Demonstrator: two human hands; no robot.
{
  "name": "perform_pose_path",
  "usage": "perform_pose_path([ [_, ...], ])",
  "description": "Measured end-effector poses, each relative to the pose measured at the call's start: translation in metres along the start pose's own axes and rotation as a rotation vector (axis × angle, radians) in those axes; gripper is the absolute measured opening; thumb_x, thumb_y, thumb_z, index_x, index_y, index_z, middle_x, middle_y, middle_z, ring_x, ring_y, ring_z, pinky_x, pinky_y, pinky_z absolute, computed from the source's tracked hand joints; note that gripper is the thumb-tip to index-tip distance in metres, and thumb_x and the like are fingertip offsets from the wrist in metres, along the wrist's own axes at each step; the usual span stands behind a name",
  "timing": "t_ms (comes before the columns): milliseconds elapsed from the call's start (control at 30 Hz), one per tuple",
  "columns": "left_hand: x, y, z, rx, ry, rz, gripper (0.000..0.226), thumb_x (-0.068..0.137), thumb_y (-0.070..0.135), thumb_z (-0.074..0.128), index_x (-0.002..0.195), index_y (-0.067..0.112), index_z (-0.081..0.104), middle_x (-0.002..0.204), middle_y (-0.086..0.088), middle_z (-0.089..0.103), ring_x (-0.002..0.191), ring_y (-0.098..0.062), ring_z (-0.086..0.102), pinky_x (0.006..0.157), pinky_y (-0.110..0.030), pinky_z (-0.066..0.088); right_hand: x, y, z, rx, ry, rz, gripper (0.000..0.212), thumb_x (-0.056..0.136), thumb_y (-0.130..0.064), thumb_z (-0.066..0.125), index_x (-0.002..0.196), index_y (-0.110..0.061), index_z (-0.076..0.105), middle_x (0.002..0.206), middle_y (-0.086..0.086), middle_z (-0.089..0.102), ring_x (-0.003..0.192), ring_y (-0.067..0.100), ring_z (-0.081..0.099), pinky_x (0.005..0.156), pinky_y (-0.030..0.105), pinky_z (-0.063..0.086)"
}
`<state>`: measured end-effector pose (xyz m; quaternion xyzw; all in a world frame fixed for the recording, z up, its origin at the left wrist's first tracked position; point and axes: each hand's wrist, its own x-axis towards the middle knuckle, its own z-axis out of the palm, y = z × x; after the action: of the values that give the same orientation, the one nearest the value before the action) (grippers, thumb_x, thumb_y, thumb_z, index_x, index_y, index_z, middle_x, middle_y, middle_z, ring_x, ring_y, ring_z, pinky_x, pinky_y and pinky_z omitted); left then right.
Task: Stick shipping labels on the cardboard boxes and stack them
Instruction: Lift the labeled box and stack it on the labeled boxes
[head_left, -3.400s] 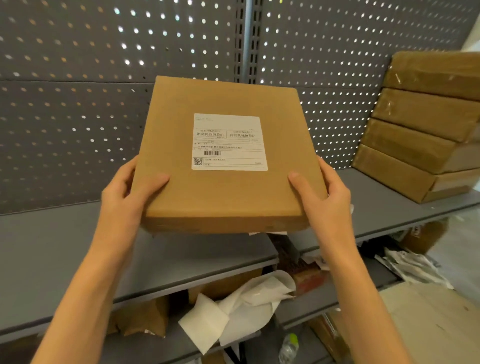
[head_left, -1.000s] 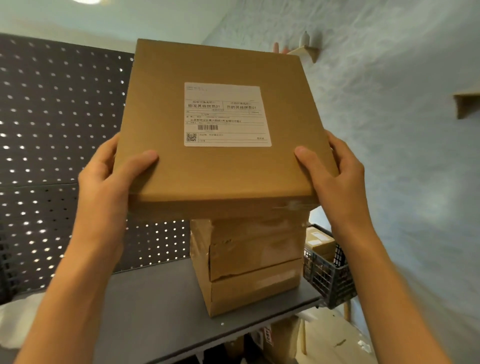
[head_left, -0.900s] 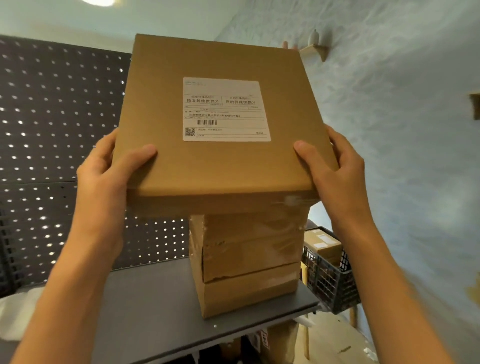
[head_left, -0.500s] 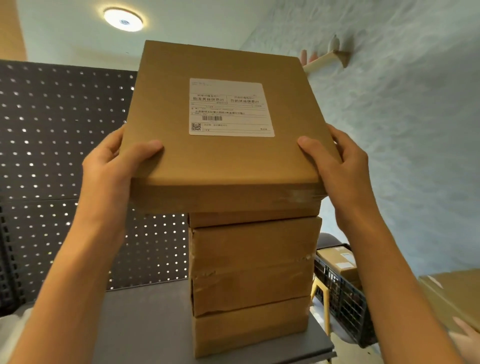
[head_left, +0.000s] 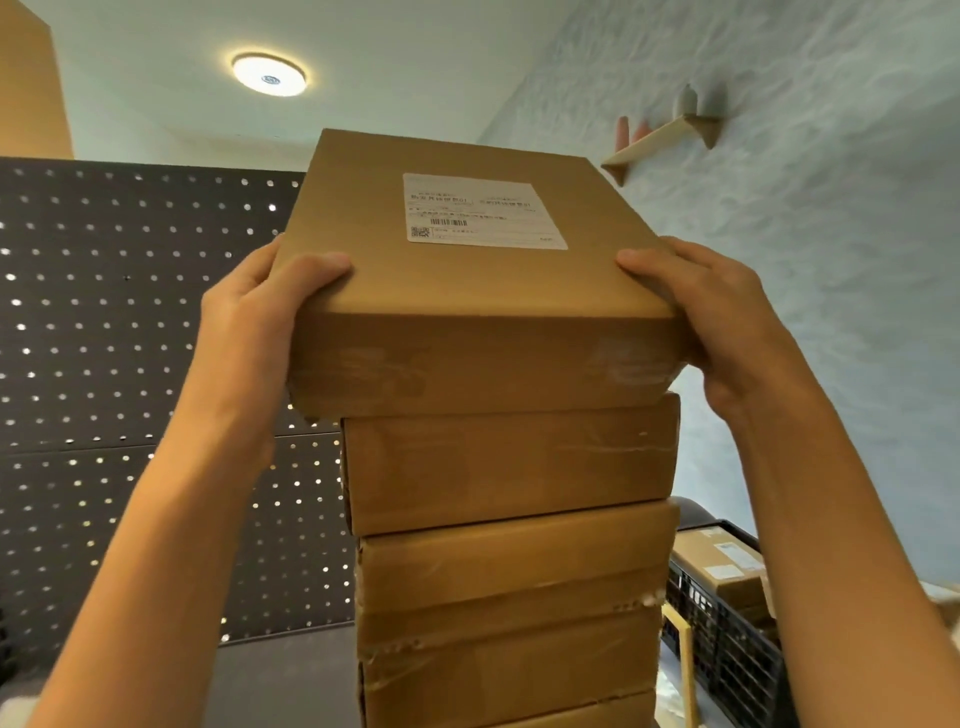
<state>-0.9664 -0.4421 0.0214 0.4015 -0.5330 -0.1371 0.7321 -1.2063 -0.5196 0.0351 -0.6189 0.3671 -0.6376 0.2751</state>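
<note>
Both hands (L (head_left: 254, 312), R (head_left: 696, 312)) gripping labelled box (head_left: 467, 291) atop stack (head_left: 509, 519).

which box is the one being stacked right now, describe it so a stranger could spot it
Find the tall stack of cardboard boxes in front of the dark pegboard. The one meant is the top box, gripped by the left hand and right hand. Only it shows a white shipping label.
</note>
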Motion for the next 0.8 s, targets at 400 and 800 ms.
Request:
perform_pose_path([
  [400, 0.004, -0.005, 0.027, 0.038, 0.098, -0.129, 0.012, 0.084, 0.043, 0.057, 0.085, 0.032, 0.057, 0.092, 0.007, 0.056, 0.08, -0.007, 0.051, 0.067, -0.026, 0.037, 0.015, 0.019, -0.005, 0.201, -0.111, 0.009, 0.018, 0.082, -0.041, 0.064, 0.094, -0.029, 0.061, 0.095, -0.006, 0.059, 0.088, 0.011, 0.055, 0.066, 0.025, 0.041],
  [800, 0.022, -0.014, 0.036, 0.162, 0.157, -0.258, 0.049, 0.093, 0.047, 0.043, 0.133, 0.019, 0.042, 0.133, -0.008, 0.049, 0.116, -0.023, 0.049, 0.083, -0.037, 0.041, 0.019, 0.031, 0.007, 0.134, 0.0, 0.115, 0.046, 0.084, -0.055, 0.055, 0.121, -0.028, 0.052, 0.117, -0.005, 0.059, 0.102, 0.015, 0.057, 0.081, 0.031, 0.047],
])
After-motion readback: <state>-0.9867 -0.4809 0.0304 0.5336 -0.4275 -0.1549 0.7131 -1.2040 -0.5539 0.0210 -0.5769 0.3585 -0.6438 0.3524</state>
